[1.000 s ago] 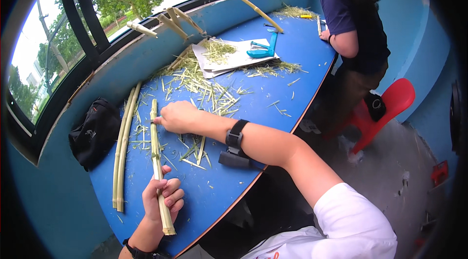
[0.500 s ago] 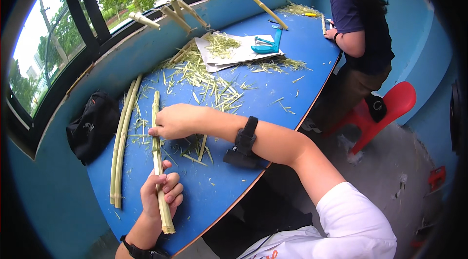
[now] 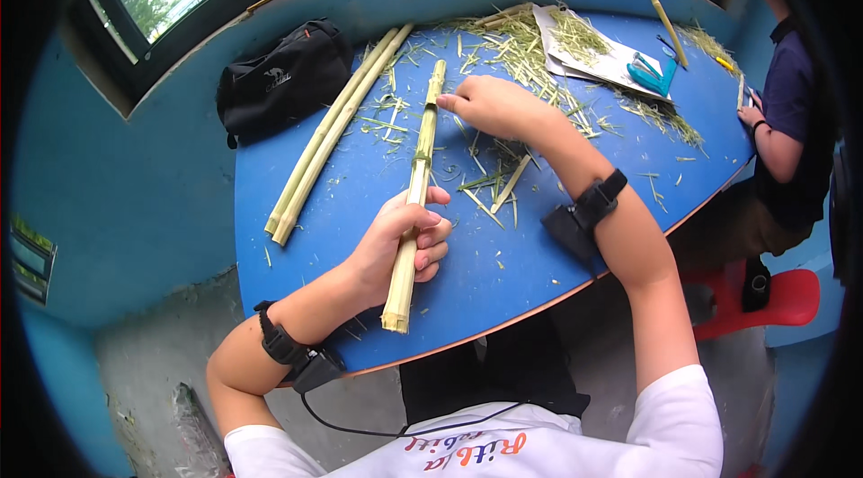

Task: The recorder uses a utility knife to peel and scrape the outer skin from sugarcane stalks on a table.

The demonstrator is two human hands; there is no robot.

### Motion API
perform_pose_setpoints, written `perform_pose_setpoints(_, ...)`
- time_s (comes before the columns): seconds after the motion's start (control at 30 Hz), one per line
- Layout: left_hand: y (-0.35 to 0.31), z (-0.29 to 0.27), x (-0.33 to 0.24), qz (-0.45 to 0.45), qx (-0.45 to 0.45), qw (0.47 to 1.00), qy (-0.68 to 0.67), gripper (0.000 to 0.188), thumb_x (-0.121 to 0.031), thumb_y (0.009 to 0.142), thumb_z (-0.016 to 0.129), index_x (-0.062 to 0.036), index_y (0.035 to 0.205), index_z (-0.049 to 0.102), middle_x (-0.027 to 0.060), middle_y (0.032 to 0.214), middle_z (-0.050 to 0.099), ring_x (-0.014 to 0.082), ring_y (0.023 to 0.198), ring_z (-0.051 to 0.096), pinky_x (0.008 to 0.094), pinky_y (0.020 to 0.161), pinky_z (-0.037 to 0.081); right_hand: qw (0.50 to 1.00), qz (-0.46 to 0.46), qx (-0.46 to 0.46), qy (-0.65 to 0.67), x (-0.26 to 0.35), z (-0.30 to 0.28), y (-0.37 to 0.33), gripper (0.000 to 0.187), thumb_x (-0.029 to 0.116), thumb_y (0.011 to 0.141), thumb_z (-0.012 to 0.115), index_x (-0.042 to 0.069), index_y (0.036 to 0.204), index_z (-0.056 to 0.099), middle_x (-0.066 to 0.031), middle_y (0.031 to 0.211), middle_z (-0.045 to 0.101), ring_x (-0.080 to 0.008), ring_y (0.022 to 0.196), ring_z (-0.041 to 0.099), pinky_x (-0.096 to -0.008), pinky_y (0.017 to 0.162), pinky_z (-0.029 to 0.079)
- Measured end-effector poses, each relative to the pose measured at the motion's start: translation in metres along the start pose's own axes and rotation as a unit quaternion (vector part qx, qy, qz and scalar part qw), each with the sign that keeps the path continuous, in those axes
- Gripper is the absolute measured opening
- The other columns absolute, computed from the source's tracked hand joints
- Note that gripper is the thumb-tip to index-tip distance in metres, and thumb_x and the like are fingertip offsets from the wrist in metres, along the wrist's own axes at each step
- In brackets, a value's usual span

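A pale, jointed bamboo-like stalk (image 3: 421, 174), partly stripped, slants over the table with its cut end toward me. My left hand (image 3: 409, 235) is closed round its near half, the thumb lying on top. By the far end, my right hand (image 3: 490, 107) is curled, with thumb and forefinger at the stalk's right side beside a dark green patch. Whatever its fingers may pinch is hidden. Green shavings and strips (image 3: 511, 183) lie below that hand. Two more long stalks (image 3: 337, 132) rest side by side on the left.
The blue table (image 3: 485, 280) has a curved front edge. A black bag (image 3: 283, 78) stands by the wall. Farther right are papers (image 3: 607, 60) under shavings, a teal-handled tool (image 3: 653, 75) and a leaning stalk (image 3: 652, 1). A person (image 3: 791, 109) works at the right, near a red chair (image 3: 791, 298).
My view has swung, so the table and stalks appear farther right and higher. My right hand has moved toward the stalk's far end. The left keeps its hold.
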State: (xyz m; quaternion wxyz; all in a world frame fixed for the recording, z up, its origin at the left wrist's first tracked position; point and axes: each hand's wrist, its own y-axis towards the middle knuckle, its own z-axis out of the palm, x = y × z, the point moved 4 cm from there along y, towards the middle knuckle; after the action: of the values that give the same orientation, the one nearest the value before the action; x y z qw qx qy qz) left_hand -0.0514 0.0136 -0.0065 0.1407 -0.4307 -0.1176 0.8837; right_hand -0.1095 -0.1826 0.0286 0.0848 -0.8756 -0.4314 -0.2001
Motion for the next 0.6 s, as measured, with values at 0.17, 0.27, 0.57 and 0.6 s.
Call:
perform_pose_setpoints(0.17, 0.006, 0.003, -0.002, -0.027, -0.001, 0.998, 0.059, 0.03, -0.007, 0.079, 0.05, -0.0063, 0.107, 0.04, 0.0015, 0.062, 0.043, 0.0107, 0.046, 0.049, 0.0256, 0.042, 0.042, 0.988, 0.02, 0.149, -0.022, 0.002, -0.017, 0.018, 0.056, 0.051, 0.087, 0.047, 0.0, 0.067, 0.06, -0.0088, 0.06, 0.056, -0.0212, 0.054, 0.052, -0.037, 0.051, 0.042)
perform_pose_setpoints(0.27, 0.012, 0.006, -0.002, -0.037, 0.001, 0.991, 0.127, 0.03, -0.008, 0.078, 0.052, -0.0017, 0.106, 0.042, 0.004, 0.066, 0.049, 0.0137, 0.05, 0.056, 0.0266, 0.048, 0.048, 0.968, 0.036, 0.217, -0.12, 0.006, -0.029, 0.028, 0.056, 0.053, 0.084, 0.049, 0.001, 0.064, 0.059, -0.0068, 0.056, 0.052, -0.0185, 0.049, 0.049, -0.0329, 0.045, 0.039)
perform_pose_setpoints(0.57, 0.016, -0.004, -0.014, -0.042, 0.011, 0.95, 0.31, 0.028, -0.014, 0.08, 0.053, 0.0005, 0.103, 0.046, 0.0075, 0.069, 0.055, 0.0125, 0.052, 0.055, 0.0224, 0.046, 0.046, 0.959, -0.009, 0.238, -0.154, 0.014, -0.013, 0.03, 0.058, 0.052, 0.084, 0.048, 0.002, 0.059, 0.06, -0.0066, 0.053, 0.052, -0.0197, 0.047, 0.051, -0.0347, 0.044, 0.041)
perform_pose_setpoints(0.6, 0.016, -0.007, -0.015, -0.043, 0.017, 0.939, 0.342, 0.026, -0.015, 0.08, 0.053, 0.0005, 0.101, 0.048, 0.0068, 0.067, 0.055, 0.011, 0.05, 0.052, 0.0217, 0.044, 0.043, 0.96, -0.029, 0.23, -0.156, 0.019, -0.01, 0.025, 0.057, 0.051, 0.085, 0.047, 0.001, 0.062, 0.062, -0.009, 0.055, 0.056, -0.0225, 0.05, 0.054, -0.0367, 0.049, 0.043)
